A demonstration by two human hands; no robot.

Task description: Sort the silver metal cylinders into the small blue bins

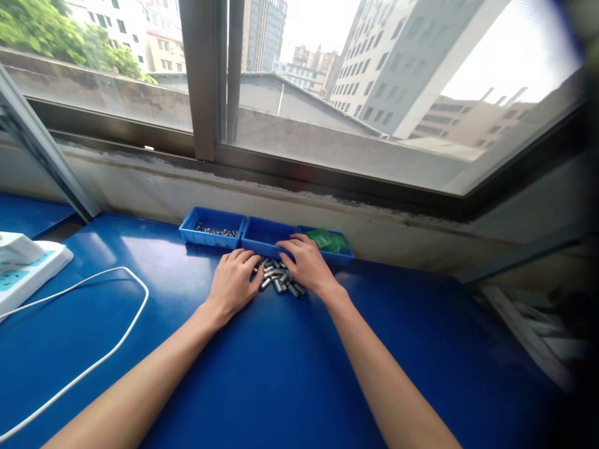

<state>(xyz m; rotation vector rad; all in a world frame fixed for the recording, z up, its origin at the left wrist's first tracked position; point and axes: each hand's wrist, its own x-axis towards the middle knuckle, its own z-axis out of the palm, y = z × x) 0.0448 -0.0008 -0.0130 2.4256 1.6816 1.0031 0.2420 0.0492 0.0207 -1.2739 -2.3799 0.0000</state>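
Though slightly apart, fingers (247,256) of left hand (233,279) and right hand (308,262) beside metal pieces (279,276).

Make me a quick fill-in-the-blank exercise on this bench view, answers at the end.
1. The metal pieces lie ____ the left hand and the right hand.
2. The row by the wall has ____ blue trays.
3. The green plastic sits in the tray at the picture's ____ end of the row.

Missing words: between; three; right
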